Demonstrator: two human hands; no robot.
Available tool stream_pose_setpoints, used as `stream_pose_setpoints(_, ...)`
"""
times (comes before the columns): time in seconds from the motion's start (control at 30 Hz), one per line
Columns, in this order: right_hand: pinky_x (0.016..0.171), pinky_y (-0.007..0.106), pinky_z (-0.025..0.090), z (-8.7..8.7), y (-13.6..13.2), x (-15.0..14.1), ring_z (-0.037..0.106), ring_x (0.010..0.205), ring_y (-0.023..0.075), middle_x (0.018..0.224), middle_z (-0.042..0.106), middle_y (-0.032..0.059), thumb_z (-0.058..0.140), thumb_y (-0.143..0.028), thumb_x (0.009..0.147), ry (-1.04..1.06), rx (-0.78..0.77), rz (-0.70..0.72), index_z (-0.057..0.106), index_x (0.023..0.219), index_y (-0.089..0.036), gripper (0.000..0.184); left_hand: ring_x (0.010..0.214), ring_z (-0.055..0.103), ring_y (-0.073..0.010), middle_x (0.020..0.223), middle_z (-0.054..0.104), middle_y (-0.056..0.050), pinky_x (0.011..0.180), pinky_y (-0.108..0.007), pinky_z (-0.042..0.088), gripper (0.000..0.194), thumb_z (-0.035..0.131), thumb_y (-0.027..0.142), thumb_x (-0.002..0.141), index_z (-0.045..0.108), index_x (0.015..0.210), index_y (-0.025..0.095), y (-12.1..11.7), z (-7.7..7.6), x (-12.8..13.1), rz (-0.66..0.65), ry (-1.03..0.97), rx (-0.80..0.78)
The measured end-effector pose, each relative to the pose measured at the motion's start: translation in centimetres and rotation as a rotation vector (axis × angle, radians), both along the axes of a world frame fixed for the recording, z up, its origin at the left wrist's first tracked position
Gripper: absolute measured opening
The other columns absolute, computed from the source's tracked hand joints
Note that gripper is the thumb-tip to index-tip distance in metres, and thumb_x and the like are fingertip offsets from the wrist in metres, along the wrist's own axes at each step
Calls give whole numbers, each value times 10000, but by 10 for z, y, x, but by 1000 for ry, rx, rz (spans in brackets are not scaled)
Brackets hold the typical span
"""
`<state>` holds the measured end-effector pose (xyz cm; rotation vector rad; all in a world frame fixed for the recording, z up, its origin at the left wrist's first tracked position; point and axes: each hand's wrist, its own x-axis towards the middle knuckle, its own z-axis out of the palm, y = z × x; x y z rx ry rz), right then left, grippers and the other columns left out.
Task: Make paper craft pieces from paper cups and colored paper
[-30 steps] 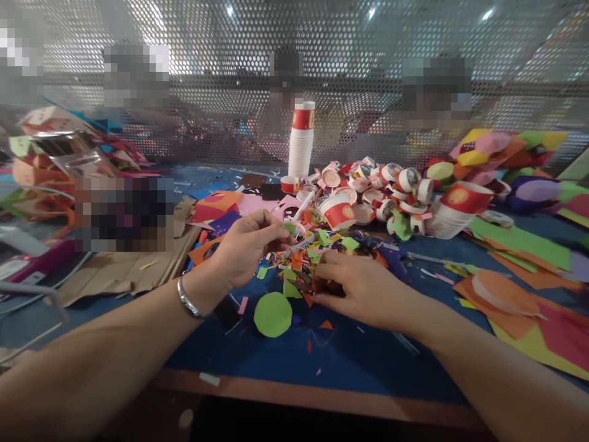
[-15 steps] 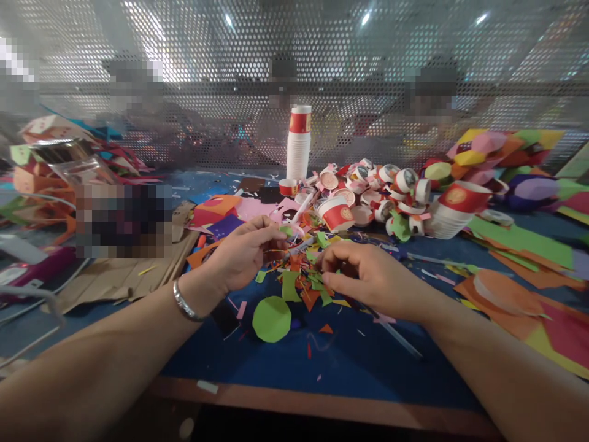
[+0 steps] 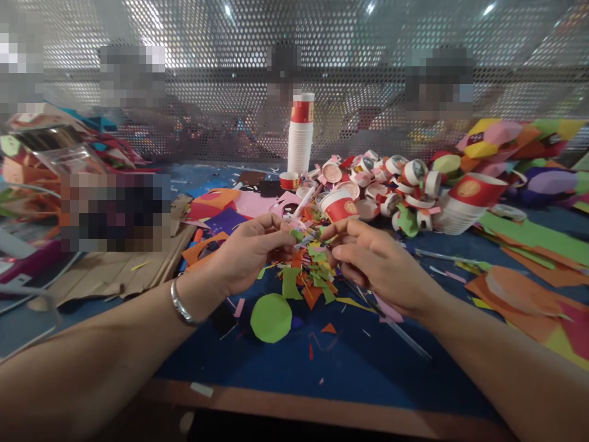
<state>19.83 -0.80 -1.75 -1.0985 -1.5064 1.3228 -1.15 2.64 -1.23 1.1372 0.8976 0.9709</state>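
Over a heap of paper scraps, my left hand pinches a small green paper piece between thumb and fingers. My right hand is closed close by on the right, its fingertips near that piece. Something thin and dark shows at the right fingertips, too small to make out. Below my hands, a green paper disc lies flat on the blue table.
A tall stack of paper cups stands behind the heap, beside a pile of cut cup pieces. Stacked cups lean at right, near coloured paper sheets. Cardboard lies at left. A perforated screen rises behind.
My right hand has lifted a little and its fingertips have closed near the green piece in my left hand. The left hand keeps its pinch. The view has shifted slightly.
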Motion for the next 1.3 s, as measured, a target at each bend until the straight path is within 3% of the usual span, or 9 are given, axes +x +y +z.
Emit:
stream_pose_setpoints(0.23, 381, 222, 190, -6, 3, 0, 290, 441, 50, 593, 423, -93, 679, -437, 921, -104, 52, 58, 654, 1106, -152, 340, 591, 558, -84, 647, 621, 12, 624, -232, 446, 176, 736, 158, 763, 567, 715, 157, -2, 1, 3, 5, 40, -15)
stream_pose_setpoints(0.47, 375, 234, 131, -4, 2, 0, 261, 424, 53, 548, 378, -98, 661, -415, 935, -163, 104, 74, 700, 1068, -158, 292, 610, 561, -86, 656, 601, 23, 626, -238, 448, 188, 734, 159, 745, 550, 705, 164, -3, -1, 1, 17, 54, 11)
stream_pose_setpoints(0.8, 412, 244, 209, 1, 0, -1, 302, 470, 79, 527, 415, -74, 630, -336, 947, -253, 271, 58, 723, 968, -160, 200, 610, 550, -88, 649, 600, 12, 626, -237, 438, 185, 745, 200, 729, 571, 687, 154, -4, 0, 3, -8, 91, 30)
stream_pose_setpoints(1.1, 449, 251, 311, -1, 0, -2, 388, 484, 90, 599, 541, -48, 638, -336, 934, -191, 238, 84, 715, 954, -179, 175, 598, 567, -85, 638, 616, 5, 605, -213, 441, 144, 732, 156, 716, 594, 677, 151, -3, -1, 2, -31, 24, -63)
stream_pose_setpoints(1.3, 508, 251, 394, 1, 0, 0, 519, 576, 114, 723, 660, 5, 636, -331, 936, -184, 223, 76, 714, 965, -168, 183, 629, 604, -100, 660, 635, -12, 616, -215, 479, 139, 757, 157, 699, 621, 672, 144, -3, -1, 0, -31, -31, -161)
